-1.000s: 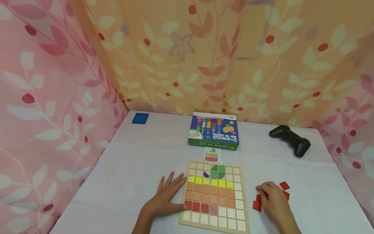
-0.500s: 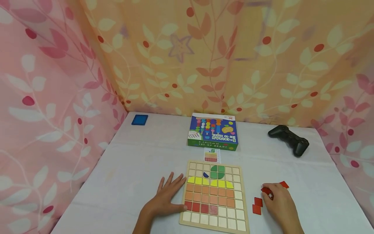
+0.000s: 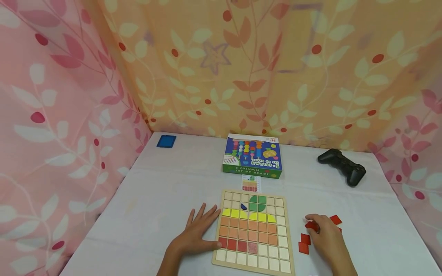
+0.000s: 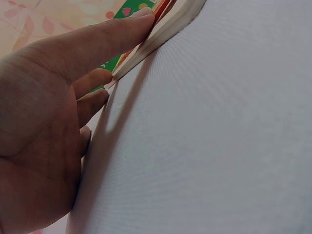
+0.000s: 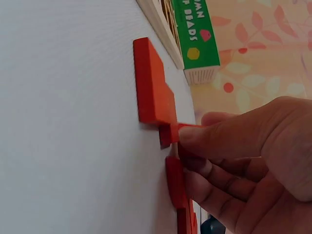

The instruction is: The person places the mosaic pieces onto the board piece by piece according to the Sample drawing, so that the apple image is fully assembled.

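My left hand [image 3: 193, 237] lies with fingers spread beside a wooden grid board [image 3: 241, 258], its thumb on the board's left edge and its fingertips near the side. On the board are green, blue, yellow, orange and dark red pieces, with a row of red squares [image 3: 236, 244] ending partway across. To the right of the board, my right hand [image 3: 326, 235] pinches a red tile [image 3: 312, 225] between thumb and fingers. Around it lie loose red tiles [image 3: 304, 247], two of them touching, and another red tile [image 3: 336, 219] behind the hand. The right wrist view shows red tiles [image 5: 148, 83] close to the thumb.
A small pattern card [image 3: 251, 184] lies just behind the board, in front of a bead set box [image 3: 252, 157]. A black game controller [image 3: 342, 166] rests at the back right. At the far left corner is a blue square item [image 3: 166, 141]. Patterned curtains surround the white table.
My right hand has moved slightly right, then a little back left, and now shows a red tile in its pinch. The two near loose tiles have shifted slightly toward me. My left hand stays put.
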`<state>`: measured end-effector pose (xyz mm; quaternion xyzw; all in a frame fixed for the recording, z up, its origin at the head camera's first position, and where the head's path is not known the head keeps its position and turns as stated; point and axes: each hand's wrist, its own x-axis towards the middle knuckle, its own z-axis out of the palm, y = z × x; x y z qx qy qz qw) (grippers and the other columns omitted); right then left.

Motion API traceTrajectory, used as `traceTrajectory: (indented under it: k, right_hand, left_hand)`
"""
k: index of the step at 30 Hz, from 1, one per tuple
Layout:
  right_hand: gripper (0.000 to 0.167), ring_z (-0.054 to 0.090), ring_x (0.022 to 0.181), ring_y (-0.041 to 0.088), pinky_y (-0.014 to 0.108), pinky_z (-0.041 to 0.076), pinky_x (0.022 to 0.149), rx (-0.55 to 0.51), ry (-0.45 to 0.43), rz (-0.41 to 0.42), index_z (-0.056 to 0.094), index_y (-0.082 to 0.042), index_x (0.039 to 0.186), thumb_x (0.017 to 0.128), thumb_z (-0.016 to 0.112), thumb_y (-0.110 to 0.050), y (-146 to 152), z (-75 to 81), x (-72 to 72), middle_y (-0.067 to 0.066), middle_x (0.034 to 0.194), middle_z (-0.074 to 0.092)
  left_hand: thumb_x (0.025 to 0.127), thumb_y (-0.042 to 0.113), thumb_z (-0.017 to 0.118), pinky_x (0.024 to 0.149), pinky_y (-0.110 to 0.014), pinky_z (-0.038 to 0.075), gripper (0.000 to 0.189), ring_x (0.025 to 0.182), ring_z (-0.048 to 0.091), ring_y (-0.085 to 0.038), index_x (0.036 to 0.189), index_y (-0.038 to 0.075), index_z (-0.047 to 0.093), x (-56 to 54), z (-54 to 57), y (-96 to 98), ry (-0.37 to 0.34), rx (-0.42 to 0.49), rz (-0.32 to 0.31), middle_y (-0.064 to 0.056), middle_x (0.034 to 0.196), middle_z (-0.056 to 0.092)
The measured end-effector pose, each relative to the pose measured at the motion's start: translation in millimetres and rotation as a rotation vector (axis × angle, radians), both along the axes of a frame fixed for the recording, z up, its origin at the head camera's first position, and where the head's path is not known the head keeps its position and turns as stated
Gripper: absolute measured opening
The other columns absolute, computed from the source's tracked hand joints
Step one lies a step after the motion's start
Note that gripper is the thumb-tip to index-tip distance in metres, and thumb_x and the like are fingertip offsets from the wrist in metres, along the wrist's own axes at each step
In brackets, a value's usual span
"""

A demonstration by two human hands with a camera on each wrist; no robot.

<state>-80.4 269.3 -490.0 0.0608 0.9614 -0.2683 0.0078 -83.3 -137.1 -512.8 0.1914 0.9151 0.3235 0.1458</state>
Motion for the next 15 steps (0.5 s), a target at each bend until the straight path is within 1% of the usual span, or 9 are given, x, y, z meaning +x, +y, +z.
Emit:
traceTrajectory:
  k: [2,5,9,12,15]
  right_hand:
    - [0.035,0.058,0.078,0.022,0.043,0.057,0.074,-0.029,-0.022,0.003,0.069,-0.001,0.115,0.082,0.08,-0.001,-2.7,2.6,-1.1,0.005,0.088,0.065]
    - [0.031,0.06,0.076,0.02,0.041,0.058,0.073,-0.08,-0.021,0.017,0.07,-0.004,0.111,0.083,0.081,-0.006,-10.7,7.2,-0.9,0.003,0.087,0.069]
    - [0.021,0.066,0.083,0.019,0.04,0.059,0.077,-0.13,0.002,0.089,0.076,-0.007,0.104,0.084,0.08,-0.004,-25.8,12.6,2.4,0.001,0.093,0.073]
    - [0.017,0.067,0.085,0.014,0.032,0.059,0.077,-0.19,-0.007,0.138,0.078,-0.011,0.101,0.085,0.078,-0.003,-38.2,13.9,5.8,-0.004,0.093,0.073]
    - [0.015,0.064,0.078,0.008,0.024,0.057,0.074,-0.258,-0.019,0.184,0.075,-0.015,0.096,0.085,0.079,-0.005,-50.1,13.7,8.5,-0.009,0.088,0.071]
  left_hand:
    - [0.078,0.065,0.073,0.116,-0.06,-0.007,0.098,0.153,-0.001,-0.03,0.158,0.024,0.034,-0.1,0.0,0.1,-0.002,-0.001,0.0,0.002,0.163,0.028]
    - [0.078,0.062,0.074,0.116,-0.059,-0.008,0.097,0.153,-0.001,-0.03,0.158,0.024,0.034,-0.5,-0.2,-0.3,0.002,-0.001,0.0,0.002,0.164,0.027]
    - [0.078,0.063,0.073,0.116,-0.059,-0.009,0.098,0.153,-0.001,-0.03,0.158,0.024,0.034,-1.3,-1.0,-0.6,0.005,-0.002,0.002,0.003,0.164,0.027]
    - [0.078,0.066,0.072,0.116,-0.06,-0.009,0.098,0.153,-0.002,-0.029,0.158,0.024,0.034,-1.3,-1.6,-0.4,-0.002,-0.006,0.003,0.003,0.164,0.027]
    - [0.078,0.066,0.072,0.116,-0.06,-0.009,0.098,0.153,-0.002,-0.029,0.158,0.025,0.034,-0.9,-1.5,-0.1,-0.007,-0.006,0.004,0.004,0.164,0.027]
